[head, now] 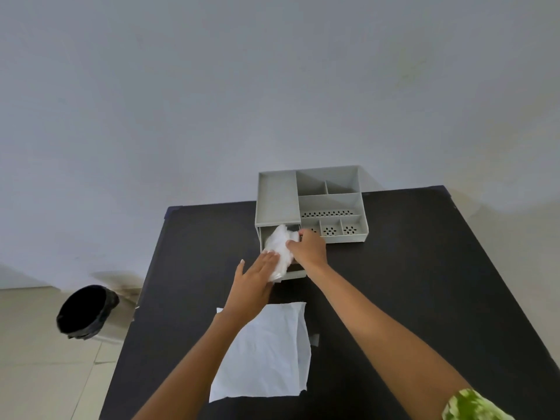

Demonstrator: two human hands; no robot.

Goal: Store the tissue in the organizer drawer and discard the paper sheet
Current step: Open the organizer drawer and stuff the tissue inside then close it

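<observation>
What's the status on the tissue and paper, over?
Both hands pressing tissue into open drawer. Paper sheet on table, untouched. Nothing in the way.

a: where does the view look from?
b: one head-worn wide-angle camera, above the near edge of the black table [409,283], facing forward and down.
a: how near?
b: close; both forearms reach in from the bottom, the grey organizer [330,201] sits mid-frame, bare wall [272,86] fills the upper half.
</observation>
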